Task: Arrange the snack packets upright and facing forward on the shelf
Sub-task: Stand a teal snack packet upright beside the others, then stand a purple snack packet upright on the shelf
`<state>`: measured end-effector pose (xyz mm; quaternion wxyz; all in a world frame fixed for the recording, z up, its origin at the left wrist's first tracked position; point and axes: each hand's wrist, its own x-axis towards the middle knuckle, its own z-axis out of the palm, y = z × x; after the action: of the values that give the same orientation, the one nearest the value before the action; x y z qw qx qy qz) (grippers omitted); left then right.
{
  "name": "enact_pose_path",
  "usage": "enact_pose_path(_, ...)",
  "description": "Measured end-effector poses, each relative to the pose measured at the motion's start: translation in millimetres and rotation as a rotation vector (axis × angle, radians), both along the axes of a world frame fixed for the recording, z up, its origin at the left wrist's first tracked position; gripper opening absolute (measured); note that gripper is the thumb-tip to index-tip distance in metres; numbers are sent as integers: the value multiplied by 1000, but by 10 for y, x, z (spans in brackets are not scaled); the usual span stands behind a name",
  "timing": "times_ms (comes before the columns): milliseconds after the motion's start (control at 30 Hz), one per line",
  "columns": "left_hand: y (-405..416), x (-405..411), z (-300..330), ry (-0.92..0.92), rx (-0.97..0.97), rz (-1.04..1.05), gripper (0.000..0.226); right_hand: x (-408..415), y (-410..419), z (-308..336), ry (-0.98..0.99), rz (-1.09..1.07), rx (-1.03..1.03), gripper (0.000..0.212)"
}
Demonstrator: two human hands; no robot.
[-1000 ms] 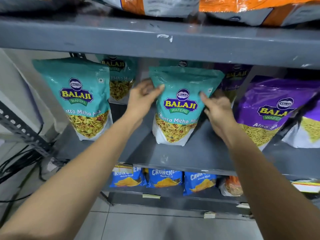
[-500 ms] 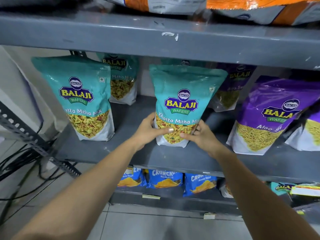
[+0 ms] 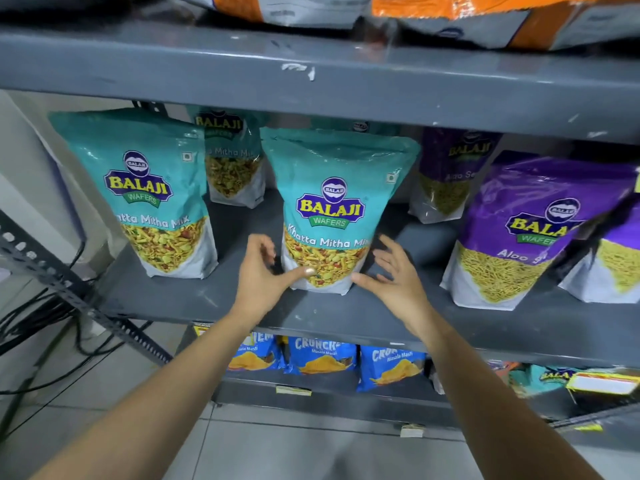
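A teal Khatta Mitha Mix packet (image 3: pixel 332 206) stands upright, label forward, in the middle of the grey shelf (image 3: pixel 346 317). My left hand (image 3: pixel 263 275) is open at its lower left, thumb tip just in front of the packet's base. My right hand (image 3: pixel 394 275) is open at its lower right, fingers spread, slightly apart from the packet. A second teal packet (image 3: pixel 149 195) stands upright at the left. Behind them stands another teal packet (image 3: pixel 232 157). Purple Aloo Sev packets (image 3: pixel 530 233) lean at the right, with one (image 3: pixel 450 174) further back.
The upper shelf board (image 3: pixel 311 81) hangs low over the packets, with orange bags (image 3: pixel 450 12) on it. Blue Crunchex packets (image 3: pixel 322 355) fill the shelf below. A slotted metal upright (image 3: pixel 69 292) and black cables (image 3: pixel 41 327) are at the left over a tiled floor.
Both hands slid down from the packet's upper sides to its base, then let go and opened. The middle teal packet stays standing upright.
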<state>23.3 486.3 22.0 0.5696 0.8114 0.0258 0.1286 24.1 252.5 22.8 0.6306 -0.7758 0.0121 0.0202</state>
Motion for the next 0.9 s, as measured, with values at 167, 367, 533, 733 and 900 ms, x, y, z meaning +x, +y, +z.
enact_pose_path(167, -404, -376, -83, -183, 53, 157, 55, -518, -747, -184, -186, -384, 32, 27)
enact_pose_path(367, -1533, -293, -81, -51, 84, -310, 35, -617, -1851, -169, -230, -562, -75, 59)
enact_pose_path(533, -2340, 184, -81, 268, 9, -489, 97, -120, -2307, -78, -83, -206, -212, 92)
enact_pose_path(733, -2571, 342, -52, 222, 15, -391, 67, 12, -2095, -167, -34, -220, -213, 96)
enact_pose_path(900, -2384, 411, 150, 185, -155, -430, 66, -57, -2155, 219, -63, -117, 92, 57)
